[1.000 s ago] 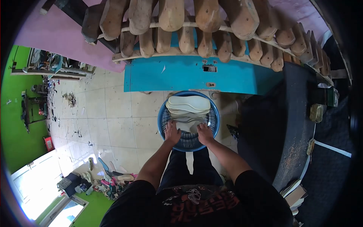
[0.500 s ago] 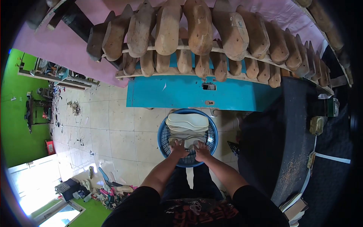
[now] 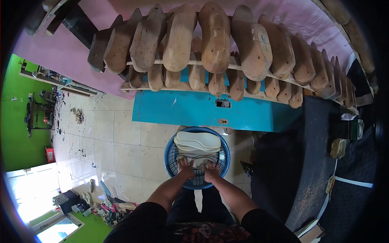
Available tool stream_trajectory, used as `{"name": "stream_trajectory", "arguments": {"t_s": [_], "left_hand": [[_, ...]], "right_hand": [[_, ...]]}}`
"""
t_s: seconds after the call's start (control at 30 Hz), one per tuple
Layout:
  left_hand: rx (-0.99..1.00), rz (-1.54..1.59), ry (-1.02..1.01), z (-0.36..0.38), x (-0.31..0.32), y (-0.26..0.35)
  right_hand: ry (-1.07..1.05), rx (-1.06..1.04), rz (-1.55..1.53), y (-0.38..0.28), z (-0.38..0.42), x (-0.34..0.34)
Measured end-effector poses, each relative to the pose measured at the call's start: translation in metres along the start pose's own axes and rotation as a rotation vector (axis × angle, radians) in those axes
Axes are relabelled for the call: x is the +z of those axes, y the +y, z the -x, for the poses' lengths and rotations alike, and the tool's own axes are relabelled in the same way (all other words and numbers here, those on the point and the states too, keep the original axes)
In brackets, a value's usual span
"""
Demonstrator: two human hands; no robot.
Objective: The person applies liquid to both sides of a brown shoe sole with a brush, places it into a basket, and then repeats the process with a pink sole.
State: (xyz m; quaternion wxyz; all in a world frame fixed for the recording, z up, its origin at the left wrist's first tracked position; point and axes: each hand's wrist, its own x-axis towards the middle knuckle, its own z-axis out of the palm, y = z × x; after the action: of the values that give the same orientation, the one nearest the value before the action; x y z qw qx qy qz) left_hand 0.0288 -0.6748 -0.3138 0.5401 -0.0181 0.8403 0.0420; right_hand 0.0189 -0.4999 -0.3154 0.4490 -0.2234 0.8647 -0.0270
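Observation:
A blue round plastic basket (image 3: 166, 156) stands on the floor in front of my legs. Pale cream shoe soles (image 3: 198, 139) are stacked in its far half. Nearer to me lie greyish soles (image 3: 198, 161). My left hand (image 3: 186, 168) reaches over the basket's near rim, its fingers spread on the left part of the grey soles. On the right part rests my right hand (image 3: 211, 171), fingers stretched forward and apart. The undersides of both hands are hidden, so any grip beneath cannot be seen.
Wooden shoe lasts (image 3: 214, 38) hang in rows on a rack above a turquoise panel (image 3: 182, 107). A dark-covered bench (image 3: 310, 162) stands to the right. Scraps and shoe parts (image 3: 113, 210) are piled on the tiled floor at lower left.
The whole view has shifted, so the basket and rack appear lower. Both hands have drawn slightly back towards me over the grey soles.

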Motion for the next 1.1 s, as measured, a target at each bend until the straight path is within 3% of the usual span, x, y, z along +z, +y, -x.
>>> {"name": "stream_trajectory", "arguments": {"t_s": [0.13, 0.23, 0.3, 0.47, 0.63, 0.7, 0.93, 1.1], "left_hand": [[0.005, 0.053, 0.025, 0.005, 0.002, 0.003], [-0.021, 0.105, 0.013, 0.013, -0.003, 0.004], [-0.034, 0.311, 0.028, 0.020, 0.004, 0.007], [0.100, 0.215, 0.111, 0.046, 0.014, -0.017], [0.244, 0.069, 0.235, 0.065, 0.017, -0.059], [0.247, 0.069, 0.234, 0.080, 0.004, -0.077], [0.229, 0.054, 0.233, 0.099, 0.018, -0.131], [0.402, 0.117, 0.444, 0.081, 0.050, -0.157]], "right_hand": [[0.012, 0.041, 0.035, -0.011, 0.007, 0.006], [0.197, 0.049, 0.061, -0.018, 0.018, 0.014], [0.199, 0.029, 0.060, -0.016, 0.025, 0.003], [0.319, -0.089, -0.002, 0.015, 0.067, -0.030], [0.461, -0.071, 0.119, 0.059, 0.092, -0.054], [0.350, 0.033, 0.112, 0.066, 0.108, -0.066], [0.537, 0.323, -0.235, 0.042, 0.153, -0.044], [0.569, 0.531, -0.462, 0.010, 0.202, 0.014]]}}
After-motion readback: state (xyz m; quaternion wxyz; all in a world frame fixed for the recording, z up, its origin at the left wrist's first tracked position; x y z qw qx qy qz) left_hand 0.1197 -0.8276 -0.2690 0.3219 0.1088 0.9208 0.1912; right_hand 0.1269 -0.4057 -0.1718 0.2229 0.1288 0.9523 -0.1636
